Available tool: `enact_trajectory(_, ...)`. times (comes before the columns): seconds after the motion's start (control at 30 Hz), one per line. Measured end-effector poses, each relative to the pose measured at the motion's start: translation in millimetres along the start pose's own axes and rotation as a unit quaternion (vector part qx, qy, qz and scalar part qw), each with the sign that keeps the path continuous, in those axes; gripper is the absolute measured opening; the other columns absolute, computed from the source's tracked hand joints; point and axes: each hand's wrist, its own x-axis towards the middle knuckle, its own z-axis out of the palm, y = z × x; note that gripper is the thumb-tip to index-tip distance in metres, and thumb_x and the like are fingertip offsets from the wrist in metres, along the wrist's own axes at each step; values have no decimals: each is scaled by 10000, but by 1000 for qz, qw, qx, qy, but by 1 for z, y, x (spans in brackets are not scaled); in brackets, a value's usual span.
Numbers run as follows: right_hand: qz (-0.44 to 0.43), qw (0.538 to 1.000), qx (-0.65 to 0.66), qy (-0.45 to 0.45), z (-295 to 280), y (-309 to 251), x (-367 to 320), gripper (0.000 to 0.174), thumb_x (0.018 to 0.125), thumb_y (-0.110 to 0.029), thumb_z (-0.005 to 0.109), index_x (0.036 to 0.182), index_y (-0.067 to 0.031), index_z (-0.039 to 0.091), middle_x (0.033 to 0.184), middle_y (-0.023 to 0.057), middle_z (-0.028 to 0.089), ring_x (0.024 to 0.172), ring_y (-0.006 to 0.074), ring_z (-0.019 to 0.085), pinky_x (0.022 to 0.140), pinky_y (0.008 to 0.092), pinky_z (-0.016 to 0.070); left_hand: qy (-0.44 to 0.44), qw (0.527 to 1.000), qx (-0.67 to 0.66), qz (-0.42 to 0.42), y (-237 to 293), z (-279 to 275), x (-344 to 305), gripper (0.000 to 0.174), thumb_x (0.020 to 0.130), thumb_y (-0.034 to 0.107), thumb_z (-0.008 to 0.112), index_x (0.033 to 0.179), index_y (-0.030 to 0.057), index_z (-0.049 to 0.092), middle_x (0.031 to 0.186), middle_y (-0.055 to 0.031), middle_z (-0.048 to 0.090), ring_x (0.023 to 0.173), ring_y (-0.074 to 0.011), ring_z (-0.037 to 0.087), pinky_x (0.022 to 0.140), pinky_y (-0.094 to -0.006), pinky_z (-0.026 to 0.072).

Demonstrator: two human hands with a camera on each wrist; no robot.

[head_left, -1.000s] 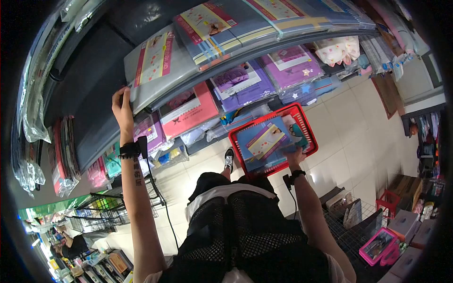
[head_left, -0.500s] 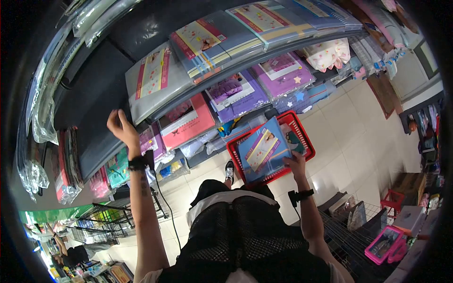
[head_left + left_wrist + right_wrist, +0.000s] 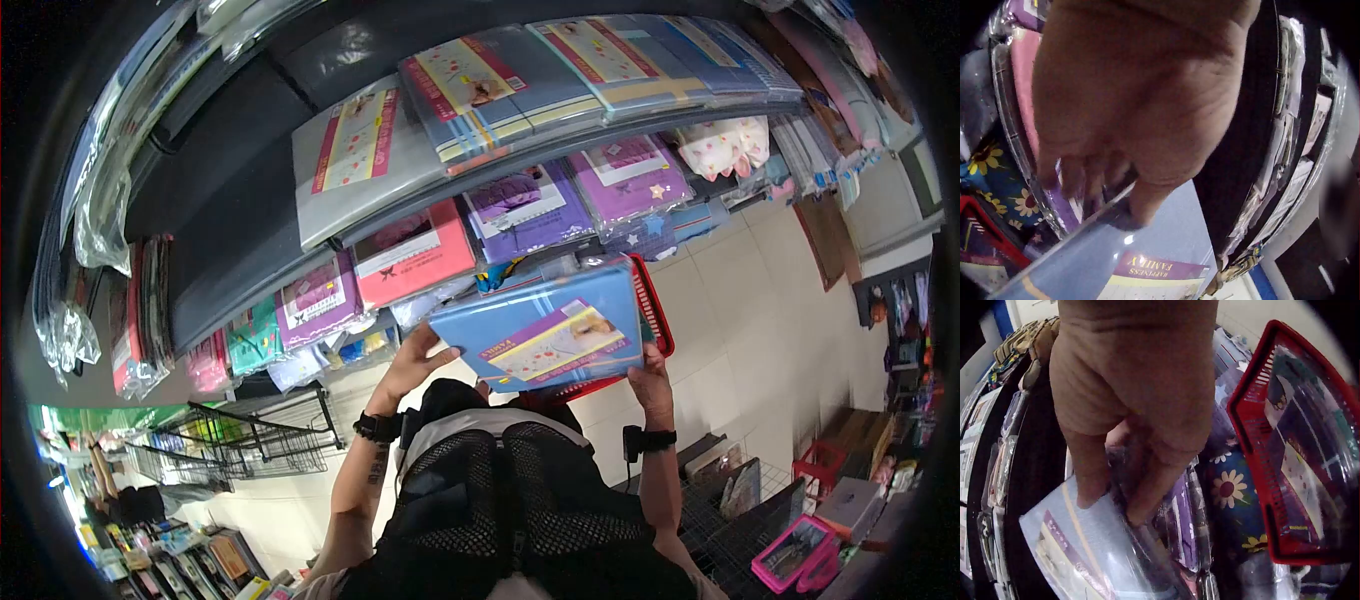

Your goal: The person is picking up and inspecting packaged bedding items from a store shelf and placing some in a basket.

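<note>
A flat blue packaged cloth [image 3: 540, 325] with a purple and yellow label is held in front of the body, above the red basket [image 3: 655, 310]. My right hand [image 3: 652, 388] pinches its right edge; the right wrist view shows thumb and fingers of that hand [image 3: 1135, 412] on either side of the package [image 3: 1091, 544]. At the package's left edge is my left hand [image 3: 408, 368], and in the left wrist view this hand [image 3: 1138, 94] has its thumb over the face of the package [image 3: 1166, 237] and its fingers behind.
An upper shelf bears a grey package [image 3: 365, 160] and several blue ones. Below lie red, purple and teal packages, the red one [image 3: 415, 255] nearest. Black wire racks [image 3: 265, 440] stand at the left; a pink case [image 3: 795, 553] lies at lower right. More packages are inside the basket.
My left hand has come down from the shelf edge to the package's left side. The blue package has been lifted out of the basket and turned, with my right hand on its right edge.
</note>
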Motion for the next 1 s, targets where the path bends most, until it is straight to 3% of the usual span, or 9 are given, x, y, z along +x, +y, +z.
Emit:
enact_trajectory(0.03, 5, 1000, -2, -5, 1, 2, 3, 499, 734, 25, 675, 1213, 24, 533, 1136, 83, 622, 1074, 190, 576, 991, 346, 414, -96, 990, -95, -41, 13, -2, -4, 530, 860, 144, 725, 1306, -21, 488, 1224, -125, 592, 1167, -183, 527, 1012, -356, 406)
enact_trajectory(0.07, 9, 1000, 15, -5, 3, 5, 6, 476, 730, 10, 708, 1182, 9, 558, 1117, 64, 632, 1047, 167, 578, 959, 329, 439, -79, 995, -56, -33, 20, -2, -10, 323, 901, 81, 661, 1198, -22, 585, 1073, -90, 668, 1040, -162, 595, 951, -319, 452)
enact_trajectory(0.13, 19, 999, 32, -8, 7, 8, 9, 454, 727, -4, 742, 1152, -6, 582, 1097, 45, 642, 1020, 145, 581, 927, 313, 463, -69, 997, -33, -25, 33, -3, -19, 300, 902, 78, 659, 1180, -21, 599, 1064, -93, 672, 1013, -151, 601, 930, -321, 466)
enact_trajectory(0.2, 59, 990, -121, 35, 8, 7, 13, 448, 734, -28, 755, 1153, -4, 599, 1041, 44, 664, 972, 145, 608, 890, 309, 489, -61, 997, 2, 56, 48, 2, -25, 266, 897, 57, 644, 1154, -9, 624, 1071, -98, 689, 965, -161, 638, 894, -325, 494)
enact_trajectory(0.3, 47, 949, -311, 6, -11, 9, 19, 415, 747, -20, 743, 1143, 10, 621, 977, 62, 682, 899, 148, 633, 836, 307, 516, -59, 977, 118, 170, 77, 14, -29, 286, 874, 47, 636, 1157, 9, 626, 1103, -103, 688, 988, -228, 666, 896, -334, 501)
enact_trajectory(0.33, -32, 962, -272, 15, 37, -15, 28, 391, 752, 4, 726, 1130, 32, 633, 944, 86, 690, 846, 155, 644, 790, 306, 529, -56, 964, 173, 194, 81, 15, -30, 318, 846, 46, 629, 1163, 43, 633, 1123, -123, 673, 1014, -313, 654, 887, -357, 514)
enact_trajectory(0.43, -11, 967, -255, -9, 35, -20, 38, 390, 752, 7, 720, 1128, 56, 630, 968, 111, 690, 868, 157, 643, 795, 307, 524, -54, 947, 245, 199, 85, 17, -31, 329, 833, 44, 626, 1161, 59, 638, 1109, -138, 669, 1006, -351, 641, 872, -382, 523)
enact_trajectory(0.6, -74, 928, -363, -26, 41, -16, 43, 400, 733, 24, 716, 1121, 51, 622, 1000, 104, 680, 884, 145, 631, 801, 306, 518, -54, 935, 268, 226, 86, 19, -31, 337, 817, 39, 631, 1154, 62, 643, 1096, -131, 671, 980, -354, 644, 842, -390, 531)
enact_trajectory(1.0, 53, 940, -333, 43, 34, 5, 21, 458, 653, 105, 721, 1095, 52, 614, 1016, 110, 674, 914, 173, 647, 843, 295, 521, -99, 951, 217, 197, 106, 34, -33, 415, 856, 105, 657, 1260, 51, 580, 1118, -149, 642, 987, -347, 596, 875, -412, 475)
